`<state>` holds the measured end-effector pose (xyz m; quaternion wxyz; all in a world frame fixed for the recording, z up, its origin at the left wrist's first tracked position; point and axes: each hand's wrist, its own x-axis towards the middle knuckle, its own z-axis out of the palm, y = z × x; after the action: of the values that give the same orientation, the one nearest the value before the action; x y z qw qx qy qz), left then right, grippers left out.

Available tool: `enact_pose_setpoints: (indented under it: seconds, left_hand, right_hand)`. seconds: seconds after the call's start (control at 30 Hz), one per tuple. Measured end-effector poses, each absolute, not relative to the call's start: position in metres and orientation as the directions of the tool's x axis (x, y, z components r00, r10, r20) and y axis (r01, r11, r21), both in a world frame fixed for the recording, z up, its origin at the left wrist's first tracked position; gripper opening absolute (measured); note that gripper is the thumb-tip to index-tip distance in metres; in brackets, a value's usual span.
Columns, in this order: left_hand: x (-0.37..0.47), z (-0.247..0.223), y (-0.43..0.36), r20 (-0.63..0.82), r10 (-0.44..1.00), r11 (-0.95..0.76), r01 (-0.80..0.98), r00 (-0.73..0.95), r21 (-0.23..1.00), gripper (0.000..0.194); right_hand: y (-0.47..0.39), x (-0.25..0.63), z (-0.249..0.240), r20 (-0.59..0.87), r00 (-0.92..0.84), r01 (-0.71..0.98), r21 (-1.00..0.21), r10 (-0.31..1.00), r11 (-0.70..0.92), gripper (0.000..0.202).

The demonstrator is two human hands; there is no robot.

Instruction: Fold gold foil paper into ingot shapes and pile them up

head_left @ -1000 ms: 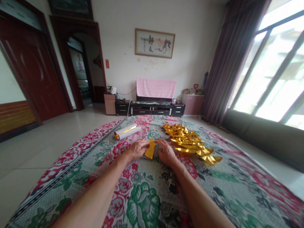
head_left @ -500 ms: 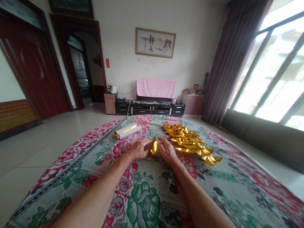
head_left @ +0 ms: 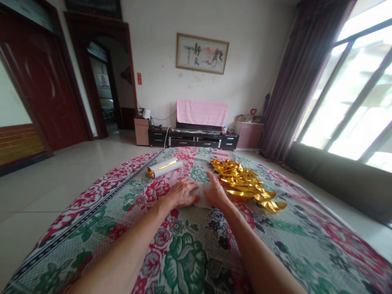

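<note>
A small whitish sheet of paper [head_left: 203,197] lies on the flowered tablecloth [head_left: 186,261] between my hands. My left hand [head_left: 184,193] rests at its left edge, fingers spread low over the cloth. My right hand [head_left: 215,192] is at the paper's right side, thumb raised and the other fingers bent; what they hold, if anything, is hidden. Just right of that hand lies a heap of folded shiny gold paper pieces [head_left: 245,179]. Beyond my left hand sits a white roll with gold inside [head_left: 167,168].
Past the round table stands a low black cabinet [head_left: 190,142] with a pink cloth [head_left: 202,112] over a screen. A framed picture [head_left: 202,53] hangs on the wall. A window and purple curtain [head_left: 294,81] are at the right, a red door [head_left: 45,85] at the left.
The folded gold piece that stood between my hands no longer shows; a flat whitish sheet is there instead. My left hand has flattened toward the cloth, and my right thumb has risen.
</note>
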<state>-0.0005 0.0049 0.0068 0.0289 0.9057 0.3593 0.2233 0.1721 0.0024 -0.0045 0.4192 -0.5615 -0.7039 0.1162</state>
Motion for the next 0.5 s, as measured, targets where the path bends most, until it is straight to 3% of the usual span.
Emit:
enact_pose_setpoints:
  seconds: [0.3,0.5]
  left_hand:
    - [-0.0045,0.0031,0.0121,0.373,0.653,-0.751,0.629,0.659,0.203,0.032]
    - [-0.0089,0.0026,0.0128,0.362,0.663,-0.741,0.644,0.655,0.19,0.037]
  right_hand:
    - [-0.0043,0.1759,0.003,0.377,-0.068,0.739,-0.603,0.924,0.301,0.07]
    - [0.0013,0.1826,-0.0031,0.37,-0.021,0.675,-0.68,0.929,0.286,0.069]
